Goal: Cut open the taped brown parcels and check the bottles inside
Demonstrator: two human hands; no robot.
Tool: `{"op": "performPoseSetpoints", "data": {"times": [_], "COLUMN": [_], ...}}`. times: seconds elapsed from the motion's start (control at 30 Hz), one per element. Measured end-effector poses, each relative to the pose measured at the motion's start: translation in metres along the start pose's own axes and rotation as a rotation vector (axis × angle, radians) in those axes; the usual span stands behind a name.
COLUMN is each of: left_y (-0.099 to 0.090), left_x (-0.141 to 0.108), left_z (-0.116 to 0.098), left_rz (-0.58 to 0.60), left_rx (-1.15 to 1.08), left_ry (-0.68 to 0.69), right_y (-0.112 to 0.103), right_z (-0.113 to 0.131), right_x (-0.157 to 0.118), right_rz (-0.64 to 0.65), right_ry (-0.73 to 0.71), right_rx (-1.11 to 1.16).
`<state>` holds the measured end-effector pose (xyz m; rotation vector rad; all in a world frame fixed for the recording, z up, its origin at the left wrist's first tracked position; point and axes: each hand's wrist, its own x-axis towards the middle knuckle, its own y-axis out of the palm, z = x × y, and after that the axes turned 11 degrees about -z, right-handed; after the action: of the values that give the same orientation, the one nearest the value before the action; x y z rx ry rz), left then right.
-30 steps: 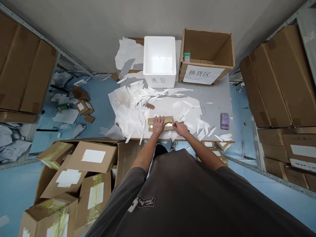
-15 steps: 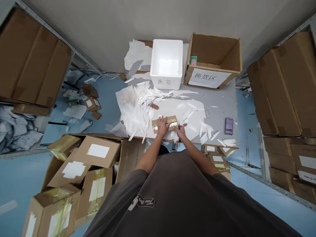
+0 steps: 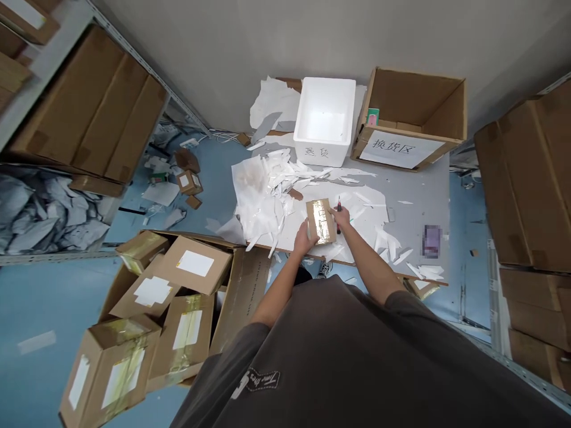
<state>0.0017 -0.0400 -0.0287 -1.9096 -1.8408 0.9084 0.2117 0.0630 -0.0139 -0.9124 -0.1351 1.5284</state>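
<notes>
A small brown cardboard box (image 3: 317, 221) with shiny tape along its middle is held tilted up over the table's front part. My left hand (image 3: 304, 240) is closed on its lower left edge. At the box's right edge, my right hand (image 3: 341, 218) touches it with the fingertips while gripping a slim dark tool with red on it (image 3: 339, 206). The tool's thin tip points away from me; its exact kind is hard to make out. White paper scraps (image 3: 285, 172) lie around the box.
A white foam box (image 3: 323, 151) and a large open carton (image 3: 408, 160) stand at the table's back. A blurred purple object (image 3: 432, 241) lies at the right. Taped parcels (image 3: 194, 264) fill a big carton at left front. Shelves with cartons (image 3: 89, 107) flank both sides.
The box has been turned from lying lengthwise on the table to tilted up. My left hand moved from its top to its lower left edge. The view has swung left.
</notes>
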Motion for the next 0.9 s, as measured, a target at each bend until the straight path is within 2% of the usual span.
{"op": "performPoseSetpoints", "data": {"times": [0.07,0.1,0.2,0.27,0.37,0.43,0.5,0.57,0.67,0.77,0.9], "left_y": [0.004,0.007,0.019,0.025,0.026,0.021,0.018,0.017,0.019,0.016,0.014], "left_x": [0.005,0.007,0.011,0.012,0.013,0.014,0.014,0.015,0.016,0.016,0.013], "left_z": [0.002,0.001,-0.005,-0.009,-0.009,-0.003,0.006,0.014,0.023,0.027,0.029], "left_rz": [-0.001,0.015,0.059,0.045,0.034,0.074,0.116,0.103,0.016,0.007,0.089], "left_rx": [-0.118,-0.176,-0.321,-0.378,-0.501,-0.625,-0.696,-0.624,-0.431,-0.413,-0.495], "left_ry": [-0.089,-0.139,-0.238,-0.254,-0.232,-0.222,-0.256,-0.341,-0.454,-0.476,-0.427], "right_y": [-0.003,-0.003,0.001,0.002,-0.007,-0.017,-0.022,-0.018,0.001,0.006,-0.019], "right_z": [-0.019,-0.028,-0.045,-0.047,-0.044,-0.041,-0.037,-0.032,-0.023,-0.024,-0.043], "right_x": [-0.021,-0.032,-0.06,-0.07,-0.077,-0.08,-0.085,-0.089,-0.092,-0.088,-0.076], "right_rz": [-0.047,-0.074,-0.04,-0.007,-0.005,-0.002,0.053,0.132,0.2,0.189,0.032], "right_ry": [0.084,0.165,0.299,0.328,0.336,0.297,0.237,0.215,0.292,0.344,0.291], "right_rx": [0.107,0.238,0.579,0.667,0.661,0.667,0.739,0.816,0.799,0.767,0.79]}}
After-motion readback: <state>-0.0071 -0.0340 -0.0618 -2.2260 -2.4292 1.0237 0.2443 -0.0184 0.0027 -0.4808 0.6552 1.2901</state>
